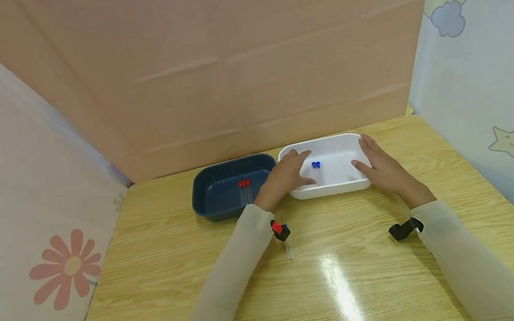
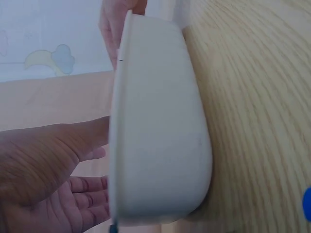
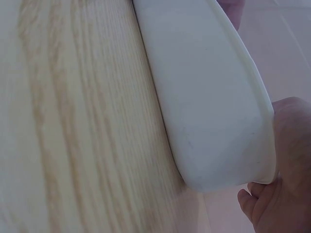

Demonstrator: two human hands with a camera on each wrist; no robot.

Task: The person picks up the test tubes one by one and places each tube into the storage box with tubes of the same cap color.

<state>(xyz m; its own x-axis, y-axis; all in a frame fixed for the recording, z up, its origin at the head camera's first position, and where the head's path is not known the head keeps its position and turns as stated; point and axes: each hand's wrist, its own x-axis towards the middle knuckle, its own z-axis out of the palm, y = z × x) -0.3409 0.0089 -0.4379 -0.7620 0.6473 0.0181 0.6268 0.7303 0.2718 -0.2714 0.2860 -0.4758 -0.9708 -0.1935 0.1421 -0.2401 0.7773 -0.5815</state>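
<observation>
My left hand point(image 1: 287, 174) reaches over the left end of a white tray point(image 1: 330, 190), fingers and thumb spread apart with nothing between them. At the tray's right end is my right hand point(image 1: 383, 167), its fingers extended along the rim and its thumb over the inside. In the right wrist view, that hand point(image 3: 291, 170) is close against the rim of the white tray point(image 3: 209, 97); firm contact is unclear. Two blue-capped test tubes point(image 1: 316, 165) lie inside the tray, their clear bodies hard to make out.
A dark blue tray point(image 1: 205, 211) stands left of the white one, holding three red-capped test tubes point(image 1: 244, 184). Another clear tube point(image 1: 289, 252) lies on the wooden table point(image 1: 159, 306) under my left wrist, partly hidden. A cloth backdrop point(image 1: 250, 73) rises behind.
</observation>
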